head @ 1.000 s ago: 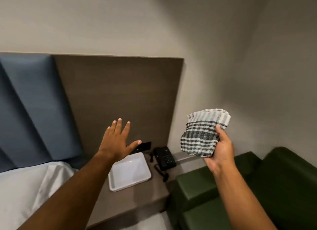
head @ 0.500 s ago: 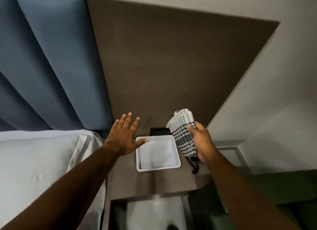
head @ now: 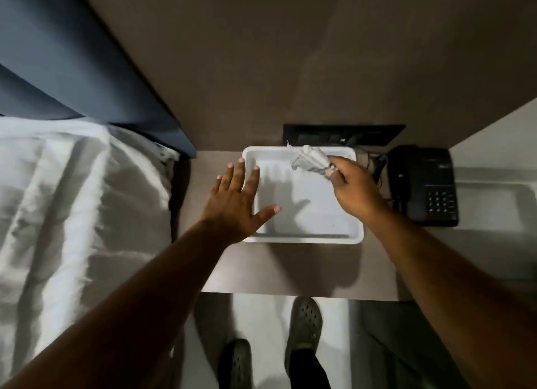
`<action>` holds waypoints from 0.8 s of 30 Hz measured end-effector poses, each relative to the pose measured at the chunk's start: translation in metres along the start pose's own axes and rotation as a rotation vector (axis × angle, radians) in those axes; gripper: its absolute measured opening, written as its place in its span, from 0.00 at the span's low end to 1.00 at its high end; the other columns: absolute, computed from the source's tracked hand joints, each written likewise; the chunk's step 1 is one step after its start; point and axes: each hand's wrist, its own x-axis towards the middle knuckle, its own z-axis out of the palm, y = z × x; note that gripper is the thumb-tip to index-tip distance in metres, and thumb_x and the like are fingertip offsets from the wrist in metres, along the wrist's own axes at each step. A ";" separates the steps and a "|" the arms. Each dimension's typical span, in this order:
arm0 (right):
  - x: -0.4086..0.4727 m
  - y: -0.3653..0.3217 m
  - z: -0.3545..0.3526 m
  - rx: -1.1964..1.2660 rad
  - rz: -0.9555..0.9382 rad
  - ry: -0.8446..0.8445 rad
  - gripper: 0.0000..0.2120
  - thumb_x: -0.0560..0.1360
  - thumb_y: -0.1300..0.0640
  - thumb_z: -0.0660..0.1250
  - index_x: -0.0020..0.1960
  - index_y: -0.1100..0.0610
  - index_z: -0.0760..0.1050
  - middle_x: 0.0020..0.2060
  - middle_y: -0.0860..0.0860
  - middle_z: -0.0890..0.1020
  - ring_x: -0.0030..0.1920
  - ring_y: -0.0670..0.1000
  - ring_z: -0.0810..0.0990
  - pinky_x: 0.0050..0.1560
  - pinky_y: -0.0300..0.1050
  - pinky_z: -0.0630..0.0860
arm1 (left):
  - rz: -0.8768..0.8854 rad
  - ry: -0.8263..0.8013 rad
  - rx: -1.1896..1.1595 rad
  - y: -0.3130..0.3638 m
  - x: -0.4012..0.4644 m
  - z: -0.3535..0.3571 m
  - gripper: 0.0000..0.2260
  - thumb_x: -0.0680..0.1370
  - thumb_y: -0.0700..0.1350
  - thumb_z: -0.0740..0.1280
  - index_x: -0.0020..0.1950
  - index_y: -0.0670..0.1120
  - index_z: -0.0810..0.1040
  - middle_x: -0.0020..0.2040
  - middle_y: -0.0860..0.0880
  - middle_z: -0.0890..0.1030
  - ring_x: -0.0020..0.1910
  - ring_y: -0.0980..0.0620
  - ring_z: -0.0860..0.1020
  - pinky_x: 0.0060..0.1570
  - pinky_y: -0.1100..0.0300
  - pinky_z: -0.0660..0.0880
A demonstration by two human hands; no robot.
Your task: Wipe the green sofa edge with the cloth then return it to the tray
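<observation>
The white tray (head: 305, 237) lies on the brown bedside table (head: 290, 269). My right hand (head: 353, 189) hovers over the tray's far right part and grips the checked cloth (head: 309, 162), bunched up at the tray's far rim. Fingers spread, my left hand (head: 236, 205) hangs flat over the tray's left rim and holds nothing. The green sofa is out of view.
A black telephone (head: 425, 185) stands right of the tray, with a dark socket panel (head: 343, 134) behind. The bed with white sheets (head: 72, 200) and a blue headboard (head: 72, 54) fills the left. My feet in dark clogs (head: 303, 327) stand on the pale floor below the table.
The view has tilted down onto the table. My right hand has carried the cloth down over the tray's far side. My left hand has come over the tray's left rim.
</observation>
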 end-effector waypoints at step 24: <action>0.019 0.092 0.123 -0.457 0.093 -0.286 0.37 0.78 0.31 0.46 0.78 0.48 0.35 0.78 0.58 0.33 0.77 0.64 0.30 0.75 0.67 0.35 | -0.066 0.100 0.084 -0.005 0.031 0.123 0.49 0.75 0.75 0.40 0.81 0.38 0.49 0.81 0.36 0.47 0.80 0.38 0.47 0.77 0.44 0.46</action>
